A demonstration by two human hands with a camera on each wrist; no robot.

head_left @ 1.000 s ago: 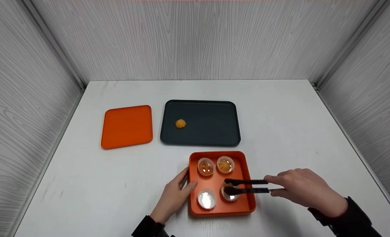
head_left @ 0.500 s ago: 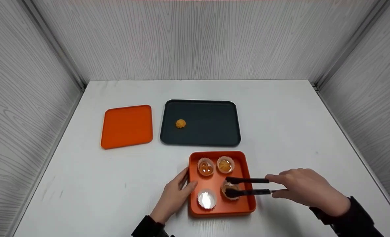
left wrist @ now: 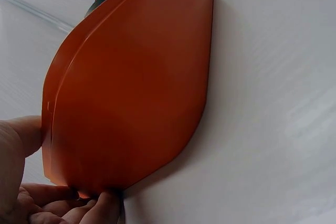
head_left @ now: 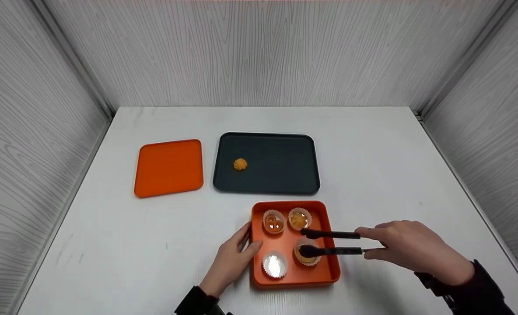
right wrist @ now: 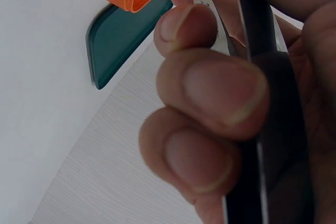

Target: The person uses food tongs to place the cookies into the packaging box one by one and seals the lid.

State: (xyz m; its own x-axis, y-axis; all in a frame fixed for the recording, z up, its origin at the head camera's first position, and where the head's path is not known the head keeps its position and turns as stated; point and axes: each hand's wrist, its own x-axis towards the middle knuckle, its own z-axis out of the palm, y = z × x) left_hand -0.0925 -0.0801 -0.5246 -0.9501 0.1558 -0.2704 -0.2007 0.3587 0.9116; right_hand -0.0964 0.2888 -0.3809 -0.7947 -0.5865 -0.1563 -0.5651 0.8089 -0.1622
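Note:
My left hand (head_left: 230,260) grips the left wall of an orange-red box (head_left: 281,242), thumb at the rim and fingers against the outside, also seen in the left wrist view. With my right hand (head_left: 416,249) I hold black-tipped tongs (head_left: 340,250), fingers curled round them in the right wrist view. The tong tips stand apart above the front right paper cup, where a round tan cookie (head_left: 308,261) lies, partly hidden by the lower tip. Behind it, another cup holds a swirl cookie (head_left: 299,220). A shiny brown treat (head_left: 273,224) fills the back left cup.
The front left paper cup (head_left: 274,264) holds nothing visible. A dark tray (head_left: 281,164) with one swirl cookie (head_left: 240,164) lies behind the box. Left of that tray is a flat orange lid or tray (head_left: 168,169). Grey panels (head_left: 259,52) enclose the white table (head_left: 132,253).
The tong tips have spread from around the cookie, leaving it in the front right cup. My right hand has shifted slightly right and back. The left hand and box stay still.

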